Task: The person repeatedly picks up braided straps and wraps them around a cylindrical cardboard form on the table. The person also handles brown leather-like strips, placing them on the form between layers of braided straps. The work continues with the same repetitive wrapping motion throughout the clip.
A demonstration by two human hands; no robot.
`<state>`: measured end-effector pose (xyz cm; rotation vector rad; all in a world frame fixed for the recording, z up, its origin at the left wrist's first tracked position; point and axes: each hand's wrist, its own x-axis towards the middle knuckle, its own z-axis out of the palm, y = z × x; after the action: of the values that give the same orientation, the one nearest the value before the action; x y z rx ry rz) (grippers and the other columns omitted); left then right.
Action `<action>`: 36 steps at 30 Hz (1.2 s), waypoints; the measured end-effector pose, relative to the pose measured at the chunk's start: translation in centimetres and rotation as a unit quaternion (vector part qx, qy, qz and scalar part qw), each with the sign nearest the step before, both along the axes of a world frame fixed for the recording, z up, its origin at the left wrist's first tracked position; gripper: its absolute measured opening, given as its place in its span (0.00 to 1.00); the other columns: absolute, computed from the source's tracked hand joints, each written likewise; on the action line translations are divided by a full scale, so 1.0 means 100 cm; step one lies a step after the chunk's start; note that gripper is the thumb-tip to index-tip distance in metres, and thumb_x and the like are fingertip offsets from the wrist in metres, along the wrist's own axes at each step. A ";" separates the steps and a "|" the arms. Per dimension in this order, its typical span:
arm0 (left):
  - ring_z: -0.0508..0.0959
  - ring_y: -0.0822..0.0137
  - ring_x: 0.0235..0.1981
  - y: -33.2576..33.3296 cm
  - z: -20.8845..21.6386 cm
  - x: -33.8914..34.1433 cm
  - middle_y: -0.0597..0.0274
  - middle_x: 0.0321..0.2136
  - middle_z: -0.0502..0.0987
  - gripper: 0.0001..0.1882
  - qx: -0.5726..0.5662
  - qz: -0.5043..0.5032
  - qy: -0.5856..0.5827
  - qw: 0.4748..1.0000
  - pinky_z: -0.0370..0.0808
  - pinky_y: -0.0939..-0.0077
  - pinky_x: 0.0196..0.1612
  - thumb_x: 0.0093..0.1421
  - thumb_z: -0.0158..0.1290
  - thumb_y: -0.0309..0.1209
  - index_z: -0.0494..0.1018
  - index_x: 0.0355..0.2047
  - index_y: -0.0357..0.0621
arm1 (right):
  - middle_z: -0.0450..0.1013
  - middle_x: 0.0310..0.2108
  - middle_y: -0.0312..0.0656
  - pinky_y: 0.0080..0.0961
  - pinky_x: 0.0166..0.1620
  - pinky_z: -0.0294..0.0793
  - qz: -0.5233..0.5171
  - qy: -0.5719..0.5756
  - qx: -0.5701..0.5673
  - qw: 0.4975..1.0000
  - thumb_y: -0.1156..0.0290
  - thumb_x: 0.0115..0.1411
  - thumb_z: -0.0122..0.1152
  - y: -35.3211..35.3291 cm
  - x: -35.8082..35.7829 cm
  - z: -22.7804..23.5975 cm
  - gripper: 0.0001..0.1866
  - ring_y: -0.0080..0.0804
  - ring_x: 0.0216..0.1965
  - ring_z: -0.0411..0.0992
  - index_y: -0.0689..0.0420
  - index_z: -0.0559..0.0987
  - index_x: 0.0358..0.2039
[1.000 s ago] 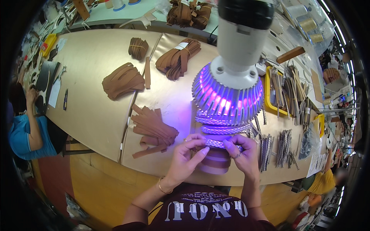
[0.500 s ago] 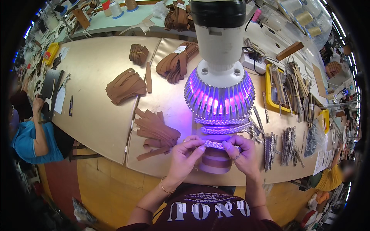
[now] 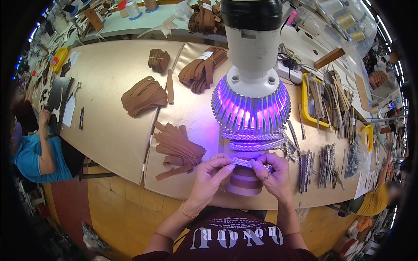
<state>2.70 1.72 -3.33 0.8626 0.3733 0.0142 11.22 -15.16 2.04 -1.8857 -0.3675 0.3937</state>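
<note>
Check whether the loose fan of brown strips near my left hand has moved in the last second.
No. Judged against the table seam, the fan of brown strips lies just right of it, as before; the whole view shifted.

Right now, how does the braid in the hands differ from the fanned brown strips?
The braid is woven; the strips are plain. The braid is pinched between the left hand and right hand; the strips lie on the table. The braid looks pale purple; the strips, brown. Both are narrow bands.
</note>
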 end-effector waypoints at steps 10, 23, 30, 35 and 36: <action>0.72 0.74 0.44 0.003 -0.005 0.003 0.64 0.41 0.74 0.08 -0.011 -0.006 -0.020 1.000 0.68 0.80 0.50 0.60 0.56 0.19 0.79 0.40 0.31 | 0.73 0.22 0.31 0.15 0.30 0.66 0.024 -0.020 -0.026 0.999 0.72 0.60 0.65 0.000 0.001 -0.002 0.09 0.13 0.26 0.66 0.63 0.78 0.27; 0.73 0.78 0.39 0.012 -0.009 0.003 0.65 0.41 0.76 0.09 -0.069 -0.031 0.032 0.997 0.68 0.83 0.44 0.61 0.56 0.21 0.79 0.41 0.31 | 0.74 0.19 0.37 0.25 0.31 0.65 -0.022 -0.020 -0.036 0.999 0.64 0.56 0.69 0.005 -0.001 -0.007 0.12 0.27 0.21 0.66 0.58 0.79 0.24; 0.70 0.81 0.33 0.007 -0.011 0.010 0.69 0.37 0.75 0.07 0.086 -0.002 0.002 0.996 0.66 0.86 0.35 0.63 0.57 0.25 0.80 0.38 0.33 | 0.74 0.19 0.39 0.27 0.32 0.66 -0.028 -0.036 -0.066 0.997 0.63 0.56 0.69 0.009 -0.003 -0.007 0.12 0.31 0.20 0.68 0.58 0.80 0.25; 0.69 0.81 0.31 0.001 -0.018 0.013 0.69 0.34 0.74 0.06 0.134 0.012 0.016 0.991 0.66 0.86 0.34 0.62 0.58 0.25 0.80 0.35 0.35 | 0.73 0.18 0.36 0.19 0.25 0.66 0.006 -0.120 -0.124 0.985 0.70 0.57 0.68 0.012 -0.001 -0.001 0.10 0.17 0.20 0.68 0.62 0.79 0.25; 0.69 0.81 0.31 0.000 -0.020 0.014 0.69 0.33 0.74 0.05 0.163 0.019 0.010 0.986 0.67 0.86 0.33 0.62 0.58 0.26 0.80 0.35 0.35 | 0.73 0.17 0.37 0.19 0.25 0.66 0.004 -0.128 -0.134 0.983 0.70 0.57 0.68 0.013 -0.001 0.000 0.10 0.17 0.20 0.68 0.62 0.79 0.24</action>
<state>4.07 1.68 -5.31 1.1806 0.4132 0.1033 11.10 -13.87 2.07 -2.2066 -0.5137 0.2110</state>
